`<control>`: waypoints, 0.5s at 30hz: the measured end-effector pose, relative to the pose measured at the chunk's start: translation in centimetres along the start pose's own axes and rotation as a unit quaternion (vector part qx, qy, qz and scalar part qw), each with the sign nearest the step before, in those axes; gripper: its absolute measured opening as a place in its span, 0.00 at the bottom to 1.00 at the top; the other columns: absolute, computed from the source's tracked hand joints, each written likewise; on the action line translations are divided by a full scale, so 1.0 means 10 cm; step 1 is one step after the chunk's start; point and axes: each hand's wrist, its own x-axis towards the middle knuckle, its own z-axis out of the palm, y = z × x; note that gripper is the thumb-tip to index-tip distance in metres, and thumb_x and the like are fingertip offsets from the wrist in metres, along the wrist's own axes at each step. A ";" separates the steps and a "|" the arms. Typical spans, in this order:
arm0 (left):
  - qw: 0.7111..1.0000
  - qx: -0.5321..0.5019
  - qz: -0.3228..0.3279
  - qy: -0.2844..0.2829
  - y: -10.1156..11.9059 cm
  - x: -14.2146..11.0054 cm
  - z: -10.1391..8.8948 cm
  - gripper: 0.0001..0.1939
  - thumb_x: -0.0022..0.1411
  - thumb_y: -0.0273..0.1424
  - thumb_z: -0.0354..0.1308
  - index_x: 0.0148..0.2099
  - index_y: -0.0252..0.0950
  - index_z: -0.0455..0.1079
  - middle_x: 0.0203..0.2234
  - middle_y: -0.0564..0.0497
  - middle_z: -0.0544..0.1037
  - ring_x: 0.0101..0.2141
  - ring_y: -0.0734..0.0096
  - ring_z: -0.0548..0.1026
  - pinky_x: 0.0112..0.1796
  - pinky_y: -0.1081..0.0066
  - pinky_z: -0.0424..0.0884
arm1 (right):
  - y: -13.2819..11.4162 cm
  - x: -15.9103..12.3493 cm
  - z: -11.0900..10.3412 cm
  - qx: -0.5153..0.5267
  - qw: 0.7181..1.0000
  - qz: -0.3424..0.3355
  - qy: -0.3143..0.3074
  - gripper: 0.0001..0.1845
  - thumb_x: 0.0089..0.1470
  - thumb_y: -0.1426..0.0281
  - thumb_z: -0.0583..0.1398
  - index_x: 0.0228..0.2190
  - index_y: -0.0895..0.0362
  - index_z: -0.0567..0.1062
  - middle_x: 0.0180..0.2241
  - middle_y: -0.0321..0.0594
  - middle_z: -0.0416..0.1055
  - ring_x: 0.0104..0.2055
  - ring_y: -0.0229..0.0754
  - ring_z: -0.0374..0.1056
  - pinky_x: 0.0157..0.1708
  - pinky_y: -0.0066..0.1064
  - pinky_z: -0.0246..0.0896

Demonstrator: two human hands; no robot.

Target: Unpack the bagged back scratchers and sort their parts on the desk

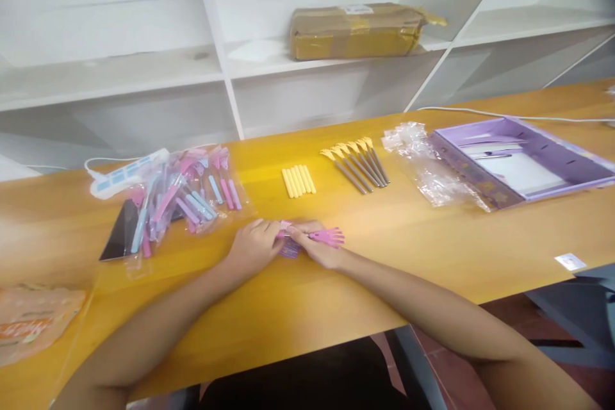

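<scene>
Both my hands meet at the middle of the yellow table (432,250). My left hand (252,246) and my right hand (319,245) are closed together on a small bunch of pink plastic forks (329,236), whose prongs stick out to the right past my right fingers. A bit of purple shows under the fingers. Behind my hands lie a row of yellow handles (298,180) and a row of gold-headed forks with grey handles (360,162). To the left sits a clear bag of pink, blue and purple forks (189,195).
A purple tray (567,163) with a white sheet inside stands at the right, with crumpled clear wrap (427,170) beside it. A white power strip (127,173) and a dark phone (120,237) lie left. White shelves behind hold a brown parcel (355,31). An orange packet (36,320) lies near left.
</scene>
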 end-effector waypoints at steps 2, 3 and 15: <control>1.000 0.014 0.025 0.011 -0.04 -0.01 0.02 0.09 0.74 0.32 0.57 0.38 0.38 0.72 0.30 0.46 0.82 0.32 0.60 0.77 0.33 0.64 0.68 | -0.05 -0.02 0.00 -0.032 0.998 -0.044 -0.016 0.31 0.72 0.48 0.55 0.25 0.57 0.69 0.26 0.35 0.63 0.31 0.37 0.58 0.35 0.30 0.58; 0.999 0.017 0.042 0.017 -0.05 -0.02 0.02 0.11 0.75 0.31 0.55 0.36 0.38 0.71 0.28 0.47 0.81 0.31 0.61 0.76 0.31 0.65 0.66 | -0.08 -0.03 0.01 -0.048 0.996 -0.067 -0.029 0.29 0.73 0.51 0.55 0.25 0.57 0.68 0.26 0.34 0.62 0.30 0.36 0.57 0.35 0.30 0.57; 0.991 0.049 0.106 0.062 -0.19 0.14 -0.13 0.23 0.77 0.23 0.47 0.26 0.38 0.65 0.18 0.51 0.71 0.21 0.71 0.67 0.25 0.67 0.53 | -0.31 -0.10 0.10 -0.045 0.998 -0.039 -0.002 0.31 0.73 0.51 0.57 0.22 0.55 0.60 0.22 0.32 0.50 0.27 0.35 0.50 0.27 0.30 0.45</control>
